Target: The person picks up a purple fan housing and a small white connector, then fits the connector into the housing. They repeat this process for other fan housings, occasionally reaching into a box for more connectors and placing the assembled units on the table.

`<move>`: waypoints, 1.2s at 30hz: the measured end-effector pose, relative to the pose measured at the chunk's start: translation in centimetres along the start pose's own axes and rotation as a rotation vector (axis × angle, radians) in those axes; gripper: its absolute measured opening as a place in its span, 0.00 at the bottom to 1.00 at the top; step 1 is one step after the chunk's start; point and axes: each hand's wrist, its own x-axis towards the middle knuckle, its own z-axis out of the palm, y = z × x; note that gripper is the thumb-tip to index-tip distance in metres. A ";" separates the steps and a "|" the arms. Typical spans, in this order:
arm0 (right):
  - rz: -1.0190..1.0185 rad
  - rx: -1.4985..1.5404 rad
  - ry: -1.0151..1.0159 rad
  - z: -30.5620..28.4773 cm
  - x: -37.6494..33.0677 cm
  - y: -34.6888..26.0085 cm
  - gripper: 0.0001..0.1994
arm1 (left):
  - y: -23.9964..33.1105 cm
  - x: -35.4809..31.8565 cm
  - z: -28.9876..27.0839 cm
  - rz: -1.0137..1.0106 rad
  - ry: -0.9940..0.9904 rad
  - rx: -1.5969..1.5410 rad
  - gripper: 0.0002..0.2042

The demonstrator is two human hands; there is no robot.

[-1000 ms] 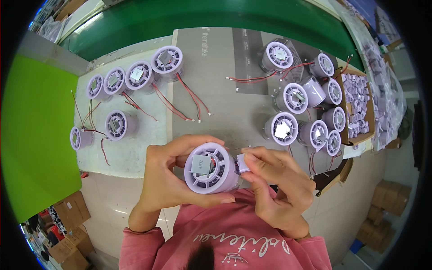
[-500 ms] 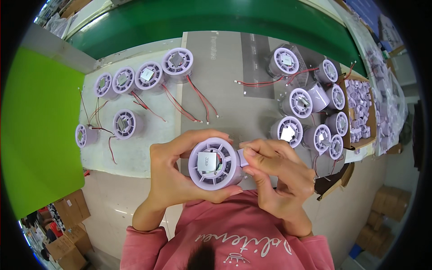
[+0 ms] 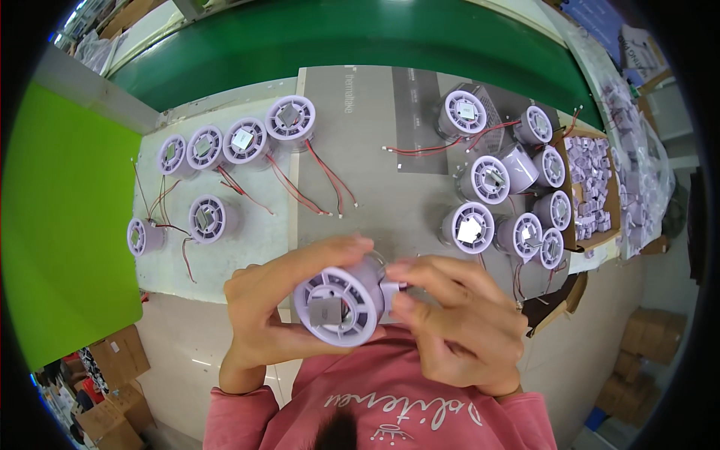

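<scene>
My left hand [image 3: 259,304] is wrapped round a lilac cylindrical housing [image 3: 367,324] with a spoked round end. A silver-grey square plate [image 3: 325,311] sits in the middle of that end, with a bit of red wire beside it. Against the housing's right side, my right hand [image 3: 469,322] pinches a small lilac plastic piece [image 3: 389,292] between thumb and fingers. The piece touches the housing wall; whether it is seated there I cannot tell. Its far end is hidden by my fingertips.
Several similar housings with red and black leads stand on the white left part [image 3: 259,187] of the bench and on the grey mat [image 3: 337,150]. An open cardboard box [image 3: 616,191] of small lilac pieces is at right. A green belt [image 3: 337,37] runs behind.
Both hands and the housing have come slightly left and nearer to me. The housing's spoked end has tilted, so more of its side shows. My right hand keeps its pinch on the small piece.
</scene>
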 end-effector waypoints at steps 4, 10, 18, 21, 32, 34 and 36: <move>-0.056 -0.007 0.012 0.1 -0.4 -0.4 0.12 | -0.8 0.2 -0.2 0.209 0.000 0.022 0.26; -0.039 -0.001 0.062 0.0 -0.6 -0.9 0.12 | -0.5 0.7 -0.2 0.280 -0.039 -0.034 0.25; -0.042 -0.077 0.021 -1.6 -0.7 1.3 0.20 | 1.2 0.7 0.7 -0.036 -0.065 0.068 0.33; -0.101 -0.155 0.162 -1.8 -1.0 1.7 0.15 | 1.1 1.0 1.1 -0.133 -0.044 -0.112 0.36; -0.048 -0.416 0.364 -5.6 -2.5 2.7 0.10 | 2.2 3.1 7.0 -0.134 -0.066 -0.073 0.36; -0.032 -0.425 0.382 -5.7 -3.0 3.4 0.08 | 1.7 3.0 7.9 0.021 -0.070 0.097 0.37; -0.017 -0.432 0.398 -5.7 -3.3 3.6 0.08 | 1.8 2.8 8.7 0.206 -0.055 0.313 0.38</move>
